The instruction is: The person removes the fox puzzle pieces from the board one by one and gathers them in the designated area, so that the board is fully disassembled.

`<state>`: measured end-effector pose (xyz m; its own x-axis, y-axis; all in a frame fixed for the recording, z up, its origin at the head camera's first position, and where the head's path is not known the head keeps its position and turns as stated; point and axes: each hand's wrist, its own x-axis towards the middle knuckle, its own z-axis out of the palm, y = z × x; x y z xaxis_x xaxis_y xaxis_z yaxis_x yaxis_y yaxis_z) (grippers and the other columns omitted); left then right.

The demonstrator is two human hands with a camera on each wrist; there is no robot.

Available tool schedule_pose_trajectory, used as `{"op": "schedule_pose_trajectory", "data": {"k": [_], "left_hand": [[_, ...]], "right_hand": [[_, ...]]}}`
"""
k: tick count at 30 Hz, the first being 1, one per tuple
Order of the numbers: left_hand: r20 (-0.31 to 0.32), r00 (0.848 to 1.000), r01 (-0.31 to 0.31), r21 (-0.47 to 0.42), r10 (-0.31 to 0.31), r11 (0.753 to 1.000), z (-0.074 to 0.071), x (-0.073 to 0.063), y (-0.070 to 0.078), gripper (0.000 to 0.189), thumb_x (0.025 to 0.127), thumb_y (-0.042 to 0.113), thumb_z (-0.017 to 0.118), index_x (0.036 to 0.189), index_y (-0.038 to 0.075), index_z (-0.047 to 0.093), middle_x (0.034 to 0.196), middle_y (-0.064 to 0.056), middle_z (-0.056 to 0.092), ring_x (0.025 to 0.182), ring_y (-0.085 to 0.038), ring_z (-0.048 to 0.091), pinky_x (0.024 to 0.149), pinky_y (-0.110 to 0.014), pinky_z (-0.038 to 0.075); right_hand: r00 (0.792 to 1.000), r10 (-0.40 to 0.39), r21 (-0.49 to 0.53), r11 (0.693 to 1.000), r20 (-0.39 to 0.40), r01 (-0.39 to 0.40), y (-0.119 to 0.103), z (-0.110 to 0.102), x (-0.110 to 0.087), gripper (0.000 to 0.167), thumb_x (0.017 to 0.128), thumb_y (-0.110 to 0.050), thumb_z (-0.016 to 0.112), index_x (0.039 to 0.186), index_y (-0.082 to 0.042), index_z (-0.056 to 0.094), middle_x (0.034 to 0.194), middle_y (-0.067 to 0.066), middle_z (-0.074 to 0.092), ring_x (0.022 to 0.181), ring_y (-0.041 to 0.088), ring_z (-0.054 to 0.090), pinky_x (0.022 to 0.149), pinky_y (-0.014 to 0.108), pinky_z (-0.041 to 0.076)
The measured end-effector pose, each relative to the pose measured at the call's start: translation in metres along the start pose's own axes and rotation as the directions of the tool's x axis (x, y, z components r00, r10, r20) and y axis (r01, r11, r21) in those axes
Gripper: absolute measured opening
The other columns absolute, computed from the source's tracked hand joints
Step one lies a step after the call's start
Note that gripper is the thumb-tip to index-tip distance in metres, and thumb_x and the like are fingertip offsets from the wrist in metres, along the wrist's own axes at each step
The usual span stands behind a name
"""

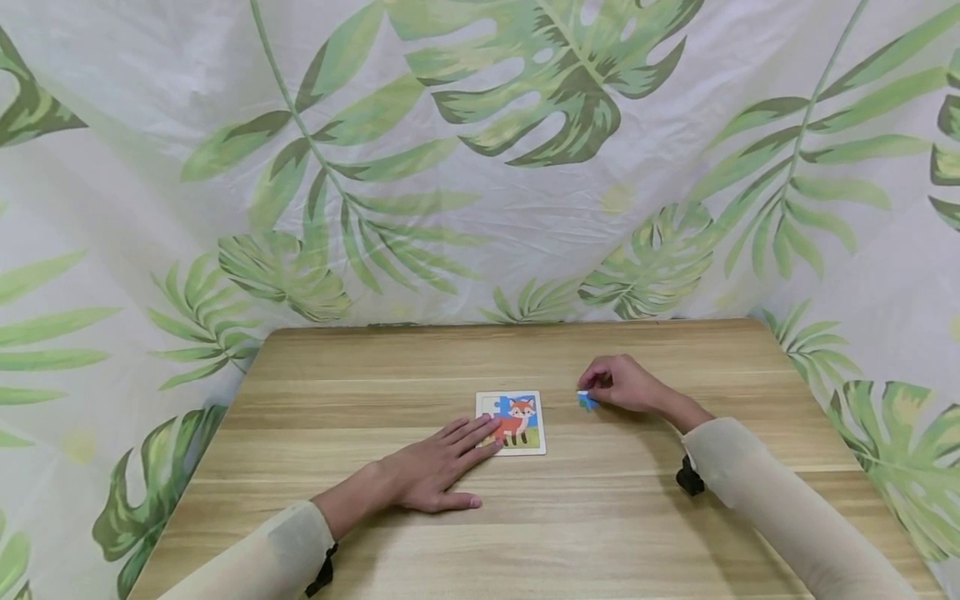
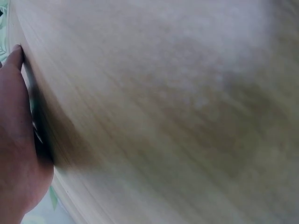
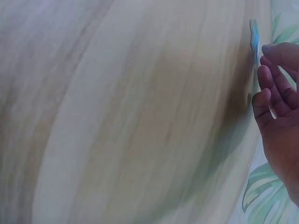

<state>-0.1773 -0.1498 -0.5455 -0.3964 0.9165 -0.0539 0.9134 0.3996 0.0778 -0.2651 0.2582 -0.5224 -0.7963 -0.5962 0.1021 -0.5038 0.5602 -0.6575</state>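
A square jigsaw puzzle (image 1: pixel 531 433) with a fox picture in a pale frame lies on the wooden table. Its upper left part shows bare backing. My left hand (image 1: pixel 438 467) lies flat, its fingertips resting on the puzzle's left side and its thumb stretched out on the table. To the right of the puzzle, my right hand (image 1: pixel 626 385) pinches a small blue puzzle piece (image 1: pixel 585 401) between thumb and fingers, low over the tabletop. In the right wrist view the blue piece (image 3: pixel 254 37) shows edge-on at the fingertips. The left wrist view shows only part of the left hand (image 2: pixel 16 135).
The wooden table (image 1: pixel 360 358) has rounded far corners. Behind it hangs a pale cloth (image 1: pixel 525 217) printed with green leaves. A dark strap device (image 1: pixel 690 477) sits under the right sleeve, and another (image 1: pixel 322 573) under the left.
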Motion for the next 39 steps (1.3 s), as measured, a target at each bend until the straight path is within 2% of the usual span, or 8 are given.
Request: {"op": "schedule_pose_trajectory", "data": {"k": [4,8,18,27,33,39], "left_hand": [[0.012,1.0,0.014,-0.012,-0.014,1.0,0.001,0.0,0.0,0.087,0.108,0.067,0.037,0.172,0.013,0.013,0.179,-0.014,0.0,0.165,-0.03,0.003,0.133,-0.05,0.014],[0.023,0.999,0.024,-0.013,-0.024,1.0,0.001,0.001,-0.001,0.088,0.107,0.069,0.035,0.172,0.014,0.011,0.179,-0.013,-0.002,0.165,-0.028,0.002,0.133,-0.049,0.012],[-0.008,1.0,0.012,-0.022,-0.012,1.0,-0.002,0.0,0.001,0.091,0.107,0.066,0.041,0.172,0.01,0.009,0.178,-0.015,0.003,0.165,-0.031,0.007,0.132,-0.052,0.017],[-0.014,1.0,0.021,0.061,-0.02,0.998,-0.003,0.002,0.004,0.088,0.108,0.068,0.036,0.172,0.012,0.013,0.179,-0.012,0.004,0.165,-0.027,0.007,0.132,-0.049,0.017],[-0.012,1.0,0.013,0.061,-0.012,0.998,-0.005,0.006,0.006,0.086,0.109,0.067,0.034,0.171,0.012,0.014,0.179,-0.012,0.003,0.165,-0.026,0.006,0.132,-0.05,0.018],[-0.036,0.999,-0.018,0.043,0.02,0.999,-0.009,0.015,0.008,0.083,0.109,0.064,0.037,0.171,0.012,0.018,0.179,-0.009,0.006,0.165,-0.026,0.009,0.131,-0.052,0.019]], "right_hand": [[1.0,-0.015,-0.008,1.0,-0.009,0.015,-0.005,0.002,0.006,0.013,0.091,-0.001,0.079,0.101,-0.009,0.082,0.095,-0.002,0.074,0.082,0.008,0.064,0.074,0.025,0.056],[0.999,-0.048,0.013,0.999,-0.021,0.048,-0.012,0.009,0.015,0.015,0.09,0.001,0.078,0.103,-0.006,0.081,0.096,0.002,0.076,0.08,0.008,0.064,0.072,0.026,0.056],[0.994,-0.104,0.076,0.992,0.018,0.103,-0.036,0.029,0.039,0.019,0.089,0.001,0.076,0.106,-0.004,0.081,0.093,0.004,0.073,0.084,0.01,0.064,0.075,0.027,0.057],[0.992,-0.099,0.109,0.99,0.079,0.09,-0.049,0.039,0.056,0.021,0.091,0.0,0.078,0.111,-0.005,0.08,0.099,0.002,0.074,0.088,0.011,0.065,0.081,0.028,0.059],[0.985,-0.11,0.086,0.991,0.131,0.099,-0.055,0.044,0.066,0.021,0.094,-0.001,0.077,0.114,-0.006,0.08,0.103,0.004,0.074,0.093,0.012,0.067,0.085,0.029,0.06],[0.974,-0.111,0.072,0.992,0.198,0.099,-0.061,0.045,0.074,0.025,0.092,-0.003,0.081,0.117,-0.005,0.079,0.108,0.007,0.074,0.098,0.016,0.068,0.089,0.03,0.059]]}}
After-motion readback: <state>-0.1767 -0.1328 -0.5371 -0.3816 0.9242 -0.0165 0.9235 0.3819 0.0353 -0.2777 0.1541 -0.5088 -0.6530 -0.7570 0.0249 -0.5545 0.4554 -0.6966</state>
